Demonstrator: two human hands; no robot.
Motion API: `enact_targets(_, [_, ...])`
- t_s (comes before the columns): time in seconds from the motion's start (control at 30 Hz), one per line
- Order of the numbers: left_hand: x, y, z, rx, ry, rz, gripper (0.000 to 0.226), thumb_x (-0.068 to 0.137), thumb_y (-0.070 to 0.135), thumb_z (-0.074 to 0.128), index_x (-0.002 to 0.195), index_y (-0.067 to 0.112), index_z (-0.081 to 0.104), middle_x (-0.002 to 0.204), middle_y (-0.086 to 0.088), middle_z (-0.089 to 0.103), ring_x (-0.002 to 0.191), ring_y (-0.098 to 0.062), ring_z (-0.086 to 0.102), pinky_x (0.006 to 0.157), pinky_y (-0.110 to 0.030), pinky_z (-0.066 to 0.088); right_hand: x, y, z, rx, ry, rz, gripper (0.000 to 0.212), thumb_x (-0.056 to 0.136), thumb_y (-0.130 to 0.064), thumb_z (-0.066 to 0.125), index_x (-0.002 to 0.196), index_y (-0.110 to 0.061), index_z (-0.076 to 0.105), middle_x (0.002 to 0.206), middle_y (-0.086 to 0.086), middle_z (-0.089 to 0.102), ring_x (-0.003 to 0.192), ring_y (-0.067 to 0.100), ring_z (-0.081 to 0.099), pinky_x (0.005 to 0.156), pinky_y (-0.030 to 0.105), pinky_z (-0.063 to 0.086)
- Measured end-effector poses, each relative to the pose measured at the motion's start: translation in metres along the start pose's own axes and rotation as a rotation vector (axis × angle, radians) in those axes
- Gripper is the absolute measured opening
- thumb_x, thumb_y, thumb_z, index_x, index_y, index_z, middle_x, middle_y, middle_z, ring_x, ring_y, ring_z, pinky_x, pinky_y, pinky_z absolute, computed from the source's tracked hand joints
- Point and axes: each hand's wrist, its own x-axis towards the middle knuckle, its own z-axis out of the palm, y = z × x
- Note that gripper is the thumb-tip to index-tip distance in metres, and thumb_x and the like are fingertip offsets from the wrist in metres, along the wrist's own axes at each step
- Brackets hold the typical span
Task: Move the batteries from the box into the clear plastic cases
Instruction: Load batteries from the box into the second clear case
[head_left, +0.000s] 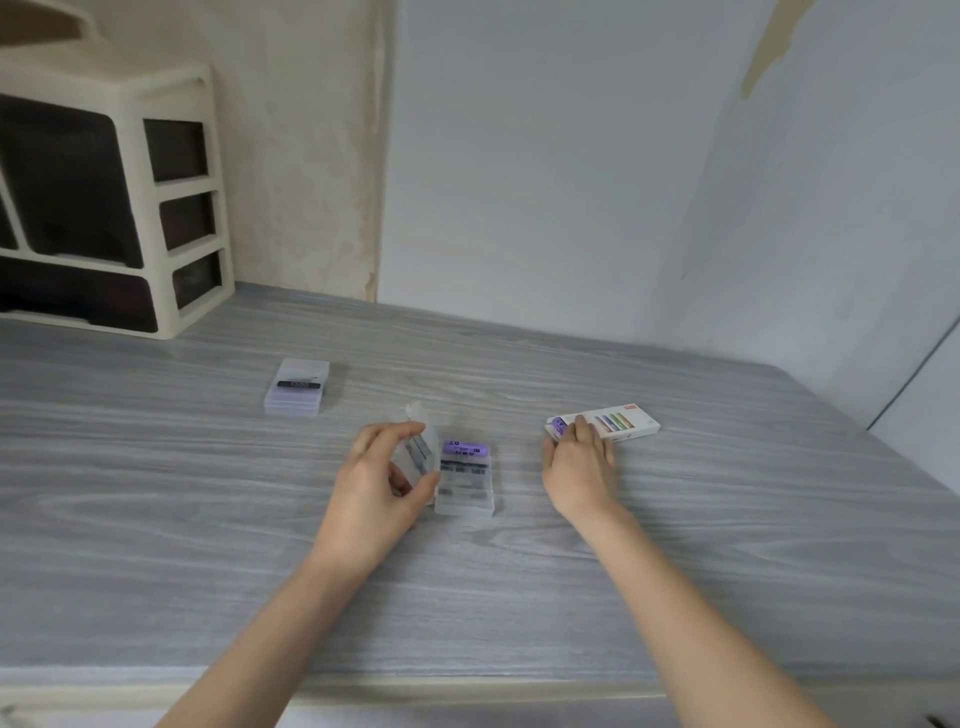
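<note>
An open clear plastic case lies on the grey table, with a purple battery in its far slot. My left hand grips the case's raised lid between thumb and fingers. To the right lies a white battery box printed with coloured batteries. A purple battery sticks out of the box's open left end. My right hand pinches that battery with its fingertips at the box mouth.
A second clear plastic case, closed, lies further back on the left. A cream drawer unit with dark drawers stands at the back left against the wall. The table's front edge runs below my forearms.
</note>
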Motion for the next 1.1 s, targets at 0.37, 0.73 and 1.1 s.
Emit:
enact_targets(0.37, [0.002,-0.003,0.001,0.006,0.006,-0.007,0.043,0.079,0.013,0.069,0.119,0.024,0.056,0.119,0.008,0.047,0.056,-0.010,0.062,0.057,-0.013,0.052,0.011,0.003,-0.009,0.071,0.132,-0.166,0.033,0.089,0.001,0.042,0.108,-0.010,0.066,0.106,0.018,0.066,0.098,0.035,0.059,0.081,0.035,0.044])
enact_targets(0.73, [0.003,-0.005,0.002,0.016,0.022,-0.007,0.042,0.079,0.011,0.069,0.118,0.023,0.057,0.116,0.008,0.048,0.058,-0.013,0.062,0.056,-0.014,0.052,0.013,-0.002,-0.016,0.194,0.050,-0.132,0.029,0.079,0.009,0.049,0.095,-0.011,0.063,0.103,0.014,0.066,0.091,0.033,0.061,0.072,0.033,0.050])
enact_targets(1.1, [0.003,-0.005,0.002,0.019,0.028,-0.001,0.042,0.078,0.008,0.068,0.116,0.022,0.057,0.114,0.009,0.048,0.059,-0.014,0.061,0.057,-0.018,0.052,-0.023,-0.043,-0.047,0.512,0.004,-0.363,0.026,0.080,0.000,0.061,0.101,-0.011,0.071,0.100,0.005,0.074,0.078,0.007,0.058,0.076,0.017,0.045])
